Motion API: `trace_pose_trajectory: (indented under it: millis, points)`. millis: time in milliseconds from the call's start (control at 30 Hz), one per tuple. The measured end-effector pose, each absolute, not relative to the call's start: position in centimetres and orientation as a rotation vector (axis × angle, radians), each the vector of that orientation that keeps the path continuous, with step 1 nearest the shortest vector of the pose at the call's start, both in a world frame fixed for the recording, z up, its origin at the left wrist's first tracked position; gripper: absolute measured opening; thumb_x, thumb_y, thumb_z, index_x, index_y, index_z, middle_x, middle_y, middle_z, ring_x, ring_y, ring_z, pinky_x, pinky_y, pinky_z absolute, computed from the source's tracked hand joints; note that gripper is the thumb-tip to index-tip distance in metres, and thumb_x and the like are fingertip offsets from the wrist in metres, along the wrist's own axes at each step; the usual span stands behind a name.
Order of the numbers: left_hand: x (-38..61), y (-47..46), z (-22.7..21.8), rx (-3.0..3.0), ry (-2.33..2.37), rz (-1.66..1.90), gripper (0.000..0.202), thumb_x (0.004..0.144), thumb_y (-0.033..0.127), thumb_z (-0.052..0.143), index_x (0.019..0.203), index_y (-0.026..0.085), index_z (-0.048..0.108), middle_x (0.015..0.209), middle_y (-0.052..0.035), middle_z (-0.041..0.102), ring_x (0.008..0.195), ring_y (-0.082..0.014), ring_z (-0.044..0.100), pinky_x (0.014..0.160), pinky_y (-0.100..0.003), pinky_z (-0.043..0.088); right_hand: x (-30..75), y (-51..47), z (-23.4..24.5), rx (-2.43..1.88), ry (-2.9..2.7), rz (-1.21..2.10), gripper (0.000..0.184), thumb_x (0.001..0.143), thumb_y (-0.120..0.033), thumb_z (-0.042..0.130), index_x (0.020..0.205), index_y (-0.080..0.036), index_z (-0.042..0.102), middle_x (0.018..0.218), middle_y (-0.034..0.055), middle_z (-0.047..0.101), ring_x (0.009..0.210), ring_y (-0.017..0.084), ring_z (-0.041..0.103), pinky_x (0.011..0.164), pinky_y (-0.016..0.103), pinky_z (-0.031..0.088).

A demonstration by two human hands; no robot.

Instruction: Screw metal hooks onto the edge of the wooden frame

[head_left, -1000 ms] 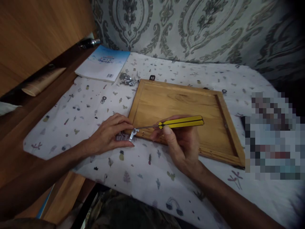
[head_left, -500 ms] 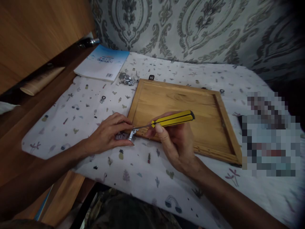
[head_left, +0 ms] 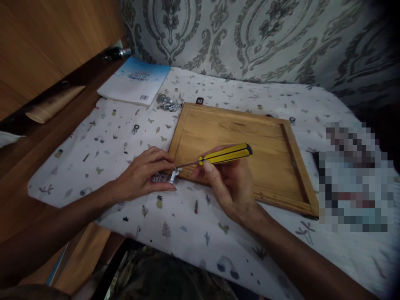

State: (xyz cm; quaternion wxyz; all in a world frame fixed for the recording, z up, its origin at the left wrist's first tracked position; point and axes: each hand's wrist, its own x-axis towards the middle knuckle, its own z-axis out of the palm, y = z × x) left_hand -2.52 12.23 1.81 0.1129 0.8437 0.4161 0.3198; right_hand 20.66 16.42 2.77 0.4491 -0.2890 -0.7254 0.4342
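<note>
- Here, the step in hand looks to us like work on a fitting. Our right hand [head_left: 233, 185] has its fingers clamped round the yellow-and-black screwdriver [head_left: 225, 155], whose shaft points toward 9 o'clock with its tip on the small metal bracket [head_left: 174, 174].
- The metal bracket sits at the 8 o'clock corner of the wooden panel [head_left: 237, 129], touching its edge. Our left hand [head_left: 142, 175] rests on the cloth [head_left: 109, 137] at 9 o'clock of it, fingers pinched together on the metal bracket.
- We judge that the next move calls for a squarely seated tip, a firmly pinned bracket and gentle pressure. Whether a screw sits under the tip is too small to tell.
- The wooden desk [head_left: 37, 146] carries a white cloth printed with small motifs, and the wooden panel lies flat on that.
- At 11 o'clock lies a blue-and-white booklet [head_left: 134, 83], with a heap of metal fittings [head_left: 167, 104] just beside the panel's far-left corner.
- A tan roll [head_left: 53, 106] lies on the bare desk at 10 o'clock, and a grey patterned wall [head_left: 250, 37] closes the scene at 12 o'clock.
</note>
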Motion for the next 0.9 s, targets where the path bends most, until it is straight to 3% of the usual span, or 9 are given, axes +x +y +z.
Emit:
trace_pose_trajectory:
  millis: [400, 633, 767, 900]
  points:
    - [-2.6, 12.2, 1.5, 2.494, 1.224, 0.950, 0.041, 0.086, 0.047, 0.070, 0.113, 0.017, 0.066, 0.110, -0.0114, 0.065, 0.101, -0.0229, 0.059, 0.086, -0.038, 0.052, 20.9, 17.4, 5.4, -0.777, -2.131, 0.834, 0.009, 0.097, -0.035, 0.053, 0.095, -0.025, 0.053, 0.081, 0.0054, 0.066, 0.065, 0.021, 0.064, 0.058, 0.036, 0.052]
    - [-2.7, 12.2, 1.6, 2.492, 1.220, 0.912, 0.042, 0.087, 0.046, 0.069, 0.115, 0.015, 0.066, 0.113, -0.0122, 0.064, 0.104, -0.0236, 0.058, 0.089, -0.039, 0.051, 19.0, 18.2, 6.7, -0.696, -2.043, 1.203, 0.023, 0.092, -0.043, 0.062, 0.097, -0.025, 0.047, 0.070, -0.0017, 0.062, 0.058, 0.019, 0.063, 0.051, 0.033, 0.049]
    - [-2.7, 12.1, 1.7, 2.508, 1.228, 0.909, 0.042, 0.088, 0.047, 0.067, 0.115, 0.015, 0.066, 0.114, -0.0123, 0.064, 0.106, -0.0238, 0.057, 0.090, -0.040, 0.051, 18.2, 18.8, 6.4, -0.574, -1.914, 1.345, 0.028, 0.092, -0.040, 0.065, 0.106, -0.026, 0.046, 0.083, -0.0021, 0.062, 0.061, 0.015, 0.065, 0.057, 0.031, 0.055]
    - [-2.7, 12.1, 1.6, 2.515, 1.235, 0.918, 0.042, 0.088, 0.049, 0.067, 0.113, 0.015, 0.065, 0.112, -0.0116, 0.064, 0.103, -0.0231, 0.058, 0.087, -0.039, 0.052, 18.2, 19.2, 6.4, -0.501, -1.906, 1.414, 0.026, 0.097, -0.044, 0.058, 0.111, -0.025, 0.049, 0.081, -0.0025, 0.061, 0.064, 0.013, 0.065, 0.062, 0.030, 0.057]
